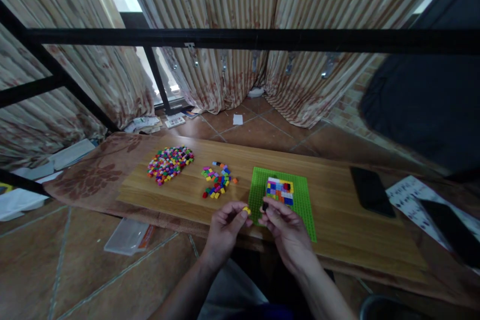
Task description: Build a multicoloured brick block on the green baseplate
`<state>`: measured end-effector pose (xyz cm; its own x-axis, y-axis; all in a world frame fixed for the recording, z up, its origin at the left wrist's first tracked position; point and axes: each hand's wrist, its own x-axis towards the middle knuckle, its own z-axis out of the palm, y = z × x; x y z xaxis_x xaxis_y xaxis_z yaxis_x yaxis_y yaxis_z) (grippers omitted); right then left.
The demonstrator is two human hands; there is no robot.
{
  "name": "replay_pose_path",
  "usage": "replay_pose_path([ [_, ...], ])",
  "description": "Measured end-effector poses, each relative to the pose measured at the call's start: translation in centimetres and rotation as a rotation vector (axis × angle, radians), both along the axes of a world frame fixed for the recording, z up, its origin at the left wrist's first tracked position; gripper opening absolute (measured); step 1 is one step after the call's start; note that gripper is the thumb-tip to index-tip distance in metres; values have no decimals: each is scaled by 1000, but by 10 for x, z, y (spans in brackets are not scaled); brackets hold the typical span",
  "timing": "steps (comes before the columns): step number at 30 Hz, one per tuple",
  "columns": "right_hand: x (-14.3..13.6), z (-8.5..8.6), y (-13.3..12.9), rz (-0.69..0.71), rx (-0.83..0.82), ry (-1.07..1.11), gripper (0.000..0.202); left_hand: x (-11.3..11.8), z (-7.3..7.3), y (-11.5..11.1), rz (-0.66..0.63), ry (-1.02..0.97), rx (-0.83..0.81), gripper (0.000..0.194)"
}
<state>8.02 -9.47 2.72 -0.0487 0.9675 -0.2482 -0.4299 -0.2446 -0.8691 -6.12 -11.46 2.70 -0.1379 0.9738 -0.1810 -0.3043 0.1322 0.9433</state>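
Note:
Between thumb and fingers my left hand (pixel 229 221) pinches a small yellow brick (pixel 246 210) by the near left edge of the green baseplate (pixel 309 210). My right hand (pixel 284 224) holds a small black brick (pixel 265 206) over the plate's near part. A patch of joined bricks (pixel 279 191) in white, blue, yellow, red and orange sits on the plate, just beyond my right hand. Left of the plate, a loose group of coloured bricks (pixel 217 178) is spread on the wooden table (pixel 330 180).
A larger pile of mixed bricks (pixel 170 163) lies at the table's left. On the right are a dark flat device (pixel 371 191) and a printed sheet (pixel 412 202). A black metal bar (pixel 240 39) crosses above the far side. A clear plastic box (pixel 127 236) lies on the floor.

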Motion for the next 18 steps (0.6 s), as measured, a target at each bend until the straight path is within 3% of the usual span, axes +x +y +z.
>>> replay_pose_path([
  [3,20,-5,6,-46,133,-217,31,1,1,3,0,43,17,28],
  [8,70,-10,33,-150,343,-795,22,3,0,6,-29,104,11,28],
  [11,89,-6,51,-108,469,-1076,23,6,-2,7,-61,118,-5,25],
  [15,89,-5,66,7,664,-1202,23,11,-5,11,-71,124,-17,23],
  [18,84,-10,69,69,722,-1250,23,12,-6,14,-68,127,-22,23],
])
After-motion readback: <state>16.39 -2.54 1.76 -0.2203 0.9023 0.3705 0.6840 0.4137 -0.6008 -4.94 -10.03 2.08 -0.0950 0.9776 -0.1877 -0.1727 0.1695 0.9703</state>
